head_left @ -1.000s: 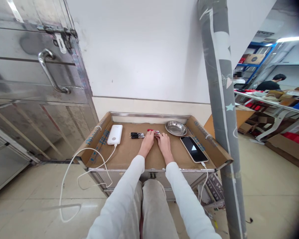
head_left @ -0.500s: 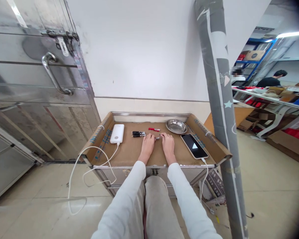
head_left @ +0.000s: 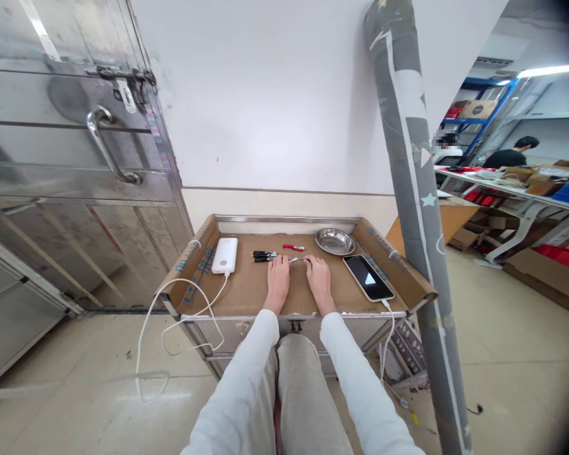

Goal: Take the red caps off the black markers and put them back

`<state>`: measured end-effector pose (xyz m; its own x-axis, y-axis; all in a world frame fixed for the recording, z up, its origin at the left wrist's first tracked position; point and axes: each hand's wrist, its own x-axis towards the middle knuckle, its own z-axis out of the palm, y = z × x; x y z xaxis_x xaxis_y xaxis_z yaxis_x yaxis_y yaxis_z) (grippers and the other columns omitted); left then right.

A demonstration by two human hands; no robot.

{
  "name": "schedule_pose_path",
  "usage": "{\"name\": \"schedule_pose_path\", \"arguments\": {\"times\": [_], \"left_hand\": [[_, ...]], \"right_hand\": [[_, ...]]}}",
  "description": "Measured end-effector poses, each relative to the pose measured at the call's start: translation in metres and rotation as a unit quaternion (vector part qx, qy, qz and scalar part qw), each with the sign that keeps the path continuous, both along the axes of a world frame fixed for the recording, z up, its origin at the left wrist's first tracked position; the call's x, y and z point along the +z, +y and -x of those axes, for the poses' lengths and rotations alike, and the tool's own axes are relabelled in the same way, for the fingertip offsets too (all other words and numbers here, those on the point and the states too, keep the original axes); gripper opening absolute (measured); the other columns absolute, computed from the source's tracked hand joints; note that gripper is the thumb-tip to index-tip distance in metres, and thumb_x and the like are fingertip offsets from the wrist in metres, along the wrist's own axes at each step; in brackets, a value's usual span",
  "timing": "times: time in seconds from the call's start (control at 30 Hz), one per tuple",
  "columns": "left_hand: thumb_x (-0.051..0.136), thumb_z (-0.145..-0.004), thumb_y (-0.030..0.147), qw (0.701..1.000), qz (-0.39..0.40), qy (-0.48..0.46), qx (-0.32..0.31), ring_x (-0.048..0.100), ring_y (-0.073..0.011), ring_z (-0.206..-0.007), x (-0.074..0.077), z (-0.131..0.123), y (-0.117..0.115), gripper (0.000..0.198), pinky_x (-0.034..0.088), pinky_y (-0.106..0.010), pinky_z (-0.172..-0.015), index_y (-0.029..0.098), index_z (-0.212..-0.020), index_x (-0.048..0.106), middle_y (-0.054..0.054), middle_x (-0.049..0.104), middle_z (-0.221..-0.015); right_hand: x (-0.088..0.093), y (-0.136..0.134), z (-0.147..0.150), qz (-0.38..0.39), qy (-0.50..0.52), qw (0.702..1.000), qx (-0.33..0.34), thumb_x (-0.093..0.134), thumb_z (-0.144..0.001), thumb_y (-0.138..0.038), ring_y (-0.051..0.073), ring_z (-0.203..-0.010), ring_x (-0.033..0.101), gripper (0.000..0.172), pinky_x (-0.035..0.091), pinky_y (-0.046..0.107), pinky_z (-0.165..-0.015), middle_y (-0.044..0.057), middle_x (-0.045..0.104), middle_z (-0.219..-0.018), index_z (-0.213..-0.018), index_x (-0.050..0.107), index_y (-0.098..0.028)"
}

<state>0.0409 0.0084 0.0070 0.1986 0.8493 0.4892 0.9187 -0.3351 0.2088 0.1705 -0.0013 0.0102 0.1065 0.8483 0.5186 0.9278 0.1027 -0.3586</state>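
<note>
A slim pen [head_left: 294, 260], silvery and dark, spans the gap between my two hands above the brown cardboard tabletop [head_left: 251, 294]. My left hand [head_left: 278, 278] has its fingers closed on the left end of the pen. My right hand [head_left: 318, 279] pinches the other end; the fingertips partly hide it. Beside my left fingertips lie several black pens [head_left: 263, 256] in a small bundle. Farther back, beyond both hands, rests a red pen [head_left: 293, 248].
A round metal bowl [head_left: 334, 241] stands at the back right, with a phone [head_left: 368, 278] on a cable in front of it. At left lies a white power bank [head_left: 225, 255] with its cable [head_left: 145, 316] looping off the edge. A grey wrapped roll [head_left: 410, 189] leans at right.
My hands have straightened the pen between them, and its two ends now meet my fingers in one line. The view has shifted slightly; the other things stay put.
</note>
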Motion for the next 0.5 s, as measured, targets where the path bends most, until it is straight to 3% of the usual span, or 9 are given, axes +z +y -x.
{"name": "schedule_pose_path", "arguments": {"times": [0.13,0.23,0.3,0.33,0.5], "left_hand": [[0.034,-0.095,0.015,1.000,0.002,0.000,-0.020,0.058,-0.0235,-0.099,0.000,0.000,0.001,0.025,0.042,-0.038,-0.089,0.014,-0.107,0.055,-0.011,0.062,-0.103],[0.034,-0.094,0.013,1.000,0.009,-0.028,-0.006,0.058,-0.0221,-0.100,0.001,0.001,0.001,0.026,0.043,-0.036,-0.091,0.014,-0.108,0.055,-0.011,0.062,-0.105],[0.033,-0.093,0.012,0.998,0.009,-0.047,0.028,0.057,-0.0223,-0.100,0.002,0.002,-0.001,0.026,0.043,-0.036,-0.090,0.013,-0.109,0.055,-0.012,0.061,-0.107],[0.033,-0.093,0.011,0.997,0.008,-0.050,0.055,0.057,-0.0232,-0.101,0.003,0.002,-0.002,0.027,0.043,-0.037,-0.090,0.013,-0.109,0.055,-0.013,0.060,-0.107],[0.029,-0.091,0.007,0.977,0.025,-0.042,0.208,0.054,-0.0269,-0.102,0.008,0.003,-0.013,0.029,0.044,-0.040,-0.087,0.009,-0.107,0.053,-0.016,0.055,-0.106]], "right_hand": [[0.002,-0.001,0.003,0.000,0.029,0.997,0.078,0.034,-0.094,-0.019,0.021,-0.097,0.061,0.031,0.042,0.034,-0.089,0.009,0.068,-0.105,-0.112,0.060,-0.017],[0.002,-0.003,0.006,0.002,0.064,0.982,0.175,0.036,-0.090,-0.016,0.018,-0.115,0.055,0.051,0.042,0.033,-0.096,0.009,0.060,-0.127,-0.141,0.032,-0.018],[0.001,-0.002,0.007,0.008,0.062,0.978,0.202,0.038,-0.088,-0.016,0.017,-0.125,0.048,0.065,0.040,0.033,-0.101,0.008,0.053,-0.136,-0.149,0.014,-0.018],[0.000,-0.001,0.008,0.011,0.052,0.979,0.197,0.039,-0.087,-0.016,0.017,-0.127,0.046,0.067,0.039,0.034,-0.103,0.009,0.052,-0.137,-0.149,0.012,-0.018],[-0.008,0.016,0.006,0.008,0.000,0.991,0.136,0.036,-0.089,-0.016,0.020,-0.127,0.044,0.049,0.036,0.037,-0.107,0.011,0.051,-0.136,-0.137,0.043,-0.015]]}}
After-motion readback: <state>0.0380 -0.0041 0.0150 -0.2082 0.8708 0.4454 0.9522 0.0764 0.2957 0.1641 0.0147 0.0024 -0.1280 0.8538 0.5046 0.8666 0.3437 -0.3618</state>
